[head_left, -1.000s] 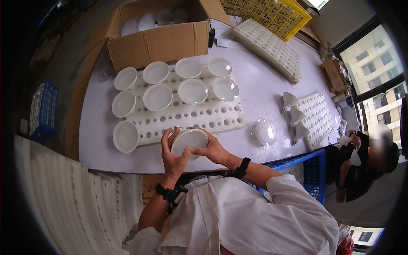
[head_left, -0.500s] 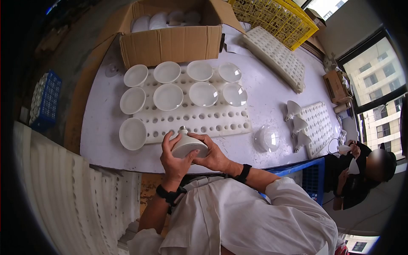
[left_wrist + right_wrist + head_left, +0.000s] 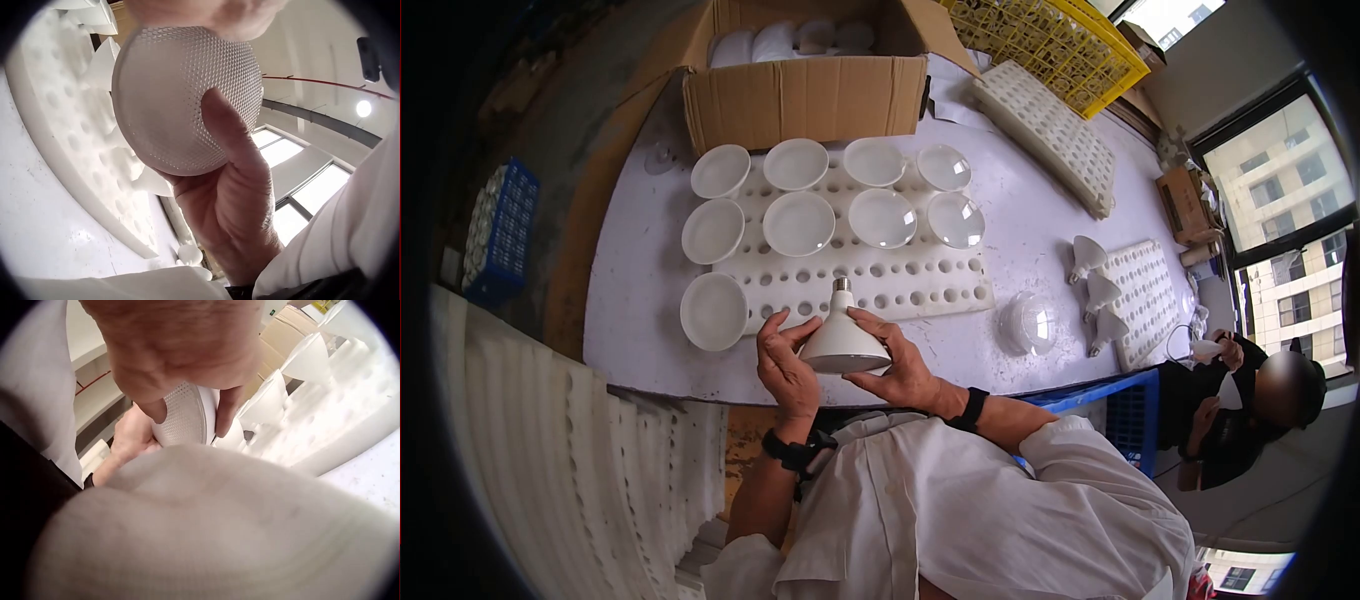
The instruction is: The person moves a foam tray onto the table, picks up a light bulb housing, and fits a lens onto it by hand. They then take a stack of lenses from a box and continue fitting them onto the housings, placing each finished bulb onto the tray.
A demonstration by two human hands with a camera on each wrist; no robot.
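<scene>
A white reflector light bulb [image 3: 847, 335] with a metal screw base is held upright over the table's near edge, base on top. Its dimpled lens [image 3: 181, 94] faces down. My right hand [image 3: 910, 370] grips the bulb from the right, thumb pressed on the lens and fingers on the cone. At the bulb's left side is my left hand [image 3: 790, 372], fingers loosely bent, fingertips right at the cone. In the left wrist view this hand overlaps the lens rim. Behind, a white foam tray [image 3: 870, 285] with rows of holes bears several similar bulbs [image 3: 798, 224], faces up.
A cardboard box [image 3: 800, 105] stands behind the tray. To the right are a clear dome [image 3: 1028, 324], three cone bulbs [image 3: 1103, 291] and a small foam tray [image 3: 1145, 300]. Further back are another foam tray [image 3: 1050, 135] and a yellow crate [image 3: 1050, 45]. Another person [image 3: 1240, 400] sits at right.
The bulb has tipped from lens facing up to base up, lens down. My left thumb has come off the lens and the left hand has eased slightly left; the right hand keeps its grip.
</scene>
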